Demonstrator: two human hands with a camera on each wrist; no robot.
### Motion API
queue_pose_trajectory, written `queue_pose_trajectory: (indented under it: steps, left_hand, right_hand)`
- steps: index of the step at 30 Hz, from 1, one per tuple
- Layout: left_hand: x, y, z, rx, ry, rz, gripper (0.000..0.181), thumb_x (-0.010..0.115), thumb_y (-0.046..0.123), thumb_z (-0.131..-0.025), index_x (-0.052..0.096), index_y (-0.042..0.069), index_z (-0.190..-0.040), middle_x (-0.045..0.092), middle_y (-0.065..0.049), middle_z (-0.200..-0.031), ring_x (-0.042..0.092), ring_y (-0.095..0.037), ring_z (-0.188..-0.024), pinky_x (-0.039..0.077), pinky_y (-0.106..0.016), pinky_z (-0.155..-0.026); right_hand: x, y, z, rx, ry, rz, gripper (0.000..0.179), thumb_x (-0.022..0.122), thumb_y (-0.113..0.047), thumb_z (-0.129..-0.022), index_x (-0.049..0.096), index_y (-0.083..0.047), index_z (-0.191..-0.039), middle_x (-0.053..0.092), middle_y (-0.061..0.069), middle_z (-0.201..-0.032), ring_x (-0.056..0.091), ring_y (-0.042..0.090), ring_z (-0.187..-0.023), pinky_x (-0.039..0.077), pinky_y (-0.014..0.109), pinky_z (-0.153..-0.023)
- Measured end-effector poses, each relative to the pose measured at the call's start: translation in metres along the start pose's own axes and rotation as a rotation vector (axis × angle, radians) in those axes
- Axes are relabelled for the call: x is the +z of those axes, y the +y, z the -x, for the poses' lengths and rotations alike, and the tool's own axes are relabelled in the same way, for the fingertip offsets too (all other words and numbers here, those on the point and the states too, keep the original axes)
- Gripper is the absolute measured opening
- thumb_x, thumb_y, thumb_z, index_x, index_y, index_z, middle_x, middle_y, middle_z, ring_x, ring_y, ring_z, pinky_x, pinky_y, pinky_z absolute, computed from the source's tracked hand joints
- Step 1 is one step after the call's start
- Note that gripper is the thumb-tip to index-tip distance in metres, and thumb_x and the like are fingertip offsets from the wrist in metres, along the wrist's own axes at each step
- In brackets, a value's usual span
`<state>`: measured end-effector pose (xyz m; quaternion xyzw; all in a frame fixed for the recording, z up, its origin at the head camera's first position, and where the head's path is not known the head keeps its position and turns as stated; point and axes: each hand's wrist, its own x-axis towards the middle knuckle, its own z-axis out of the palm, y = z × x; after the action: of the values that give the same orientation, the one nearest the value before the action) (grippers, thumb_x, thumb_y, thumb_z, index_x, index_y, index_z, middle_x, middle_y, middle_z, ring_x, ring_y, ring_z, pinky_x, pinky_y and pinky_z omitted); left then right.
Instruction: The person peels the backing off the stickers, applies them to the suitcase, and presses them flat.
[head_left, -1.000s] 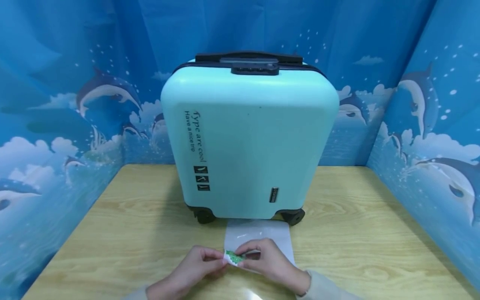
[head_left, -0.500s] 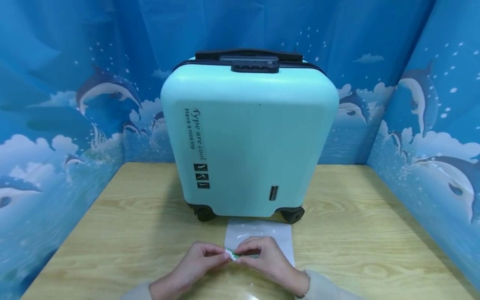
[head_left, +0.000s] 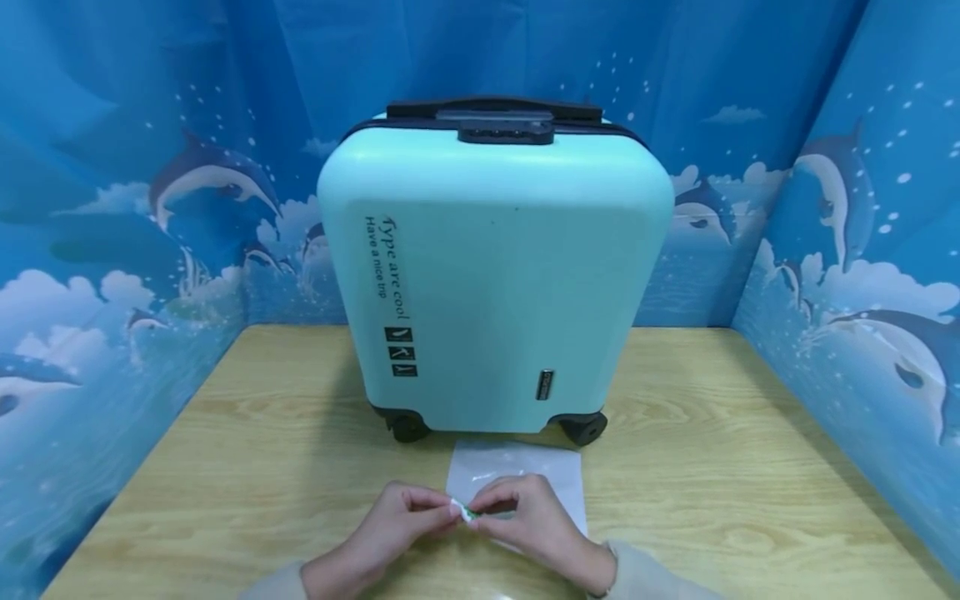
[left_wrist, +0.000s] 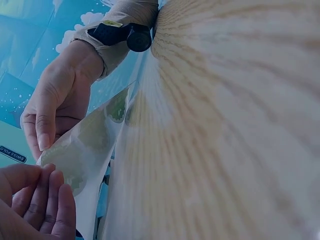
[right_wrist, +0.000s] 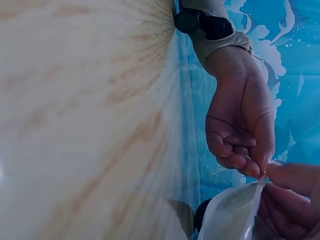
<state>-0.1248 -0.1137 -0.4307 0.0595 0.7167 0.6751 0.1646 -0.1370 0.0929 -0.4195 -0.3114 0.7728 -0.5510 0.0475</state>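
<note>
A glossy white sticker sheet (head_left: pixel 540 467) extends from the suitcase's base toward the person. One near corner is turned up, showing a thin strip of white and green (head_left: pixel 465 510). My left hand (head_left: pixel 397 525) pinches that corner between thumb and forefinger. Right beside it, the thumb and forefinger of my right hand (head_left: pixel 532 517) pinch the same corner. From below, in the left wrist view, green patches show on the sheet (left_wrist: pixel 90 145). The right wrist view has the fingertips of both hands meeting at the edge of the sheet (right_wrist: pixel 227 215).
Upright on the wood-grain table (head_left: pixel 247 467) stands a mint-green suitcase (head_left: pixel 495 292) with black wheels, a top handle and black lettering. Blue curtains (head_left: pixel 135 167) printed with dolphins and clouds enclose the table at the back and sides.
The raised corner has tilted between the fingers, so its green patch has narrowed to a thin strip. Both hands have kept nearly the same place.
</note>
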Motion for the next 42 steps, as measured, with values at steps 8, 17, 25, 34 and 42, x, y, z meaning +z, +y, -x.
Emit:
queue_pose_trajectory:
  steps: [8, 17, 25, 34, 42]
  left_hand:
    - [0.0022, 0.0003, -0.0019, -0.008, 0.026, -0.027, 0.023, 0.072, 0.013, -0.082, 0.069, -0.008, -0.093, 0.072, -0.008, -0.085, 0.059, -0.007, -0.067, 0.049, -0.019, -0.060]
    - [0.0054, -0.0007, -0.0018, 0.015, 0.006, -0.030, 0.024, 0.071, 0.013, -0.083, 0.069, -0.008, -0.094, 0.072, -0.007, -0.087, 0.060, -0.006, -0.071, 0.049, -0.019, -0.061]
    - [0.0057, 0.0015, -0.0020, -0.023, 0.001, -0.042, 0.026, 0.074, 0.020, -0.080, 0.071, -0.003, -0.093, 0.071, -0.005, -0.086, 0.061, -0.009, -0.074, 0.049, -0.020, -0.063]
    - [0.0029, 0.0004, -0.0015, -0.021, -0.021, -0.046, 0.028, 0.075, 0.021, -0.079, 0.071, -0.003, -0.093, 0.071, -0.006, -0.087, 0.061, -0.010, -0.076, 0.049, -0.019, -0.063]
    - [-0.0021, -0.0031, -0.0012, -0.023, -0.064, -0.025, 0.024, 0.073, 0.014, -0.080, 0.069, -0.005, -0.093, 0.072, -0.010, -0.087, 0.066, -0.012, -0.076, 0.053, -0.022, -0.067]
  right_hand:
    - [0.0002, -0.0008, 0.0004, 0.026, -0.004, 0.003, 0.010, 0.073, -0.010, -0.082, 0.074, -0.004, -0.089, 0.072, 0.007, -0.088, 0.066, 0.008, -0.081, 0.056, 0.026, -0.074]
    - [0.0023, 0.0004, 0.0013, 0.106, 0.008, -0.016, 0.014, 0.074, -0.017, -0.082, 0.075, -0.006, -0.089, 0.073, 0.004, -0.087, 0.066, 0.005, -0.079, 0.054, 0.021, -0.072]
    - [0.0034, -0.0004, 0.0013, 0.125, 0.022, -0.020, 0.013, 0.075, -0.018, -0.081, 0.075, -0.006, -0.087, 0.073, 0.004, -0.085, 0.065, 0.004, -0.076, 0.054, 0.020, -0.070]
    - [0.0036, 0.0030, 0.0018, 0.135, 0.016, -0.027, 0.013, 0.073, -0.020, -0.082, 0.075, -0.007, -0.086, 0.073, 0.000, -0.082, 0.065, 0.003, -0.075, 0.054, 0.020, -0.069]
    - [0.0015, 0.0036, 0.0034, 0.140, 0.016, -0.030, 0.008, 0.072, -0.015, -0.082, 0.075, -0.008, -0.082, 0.072, 0.000, -0.081, 0.064, 0.002, -0.075, 0.053, 0.019, -0.069]
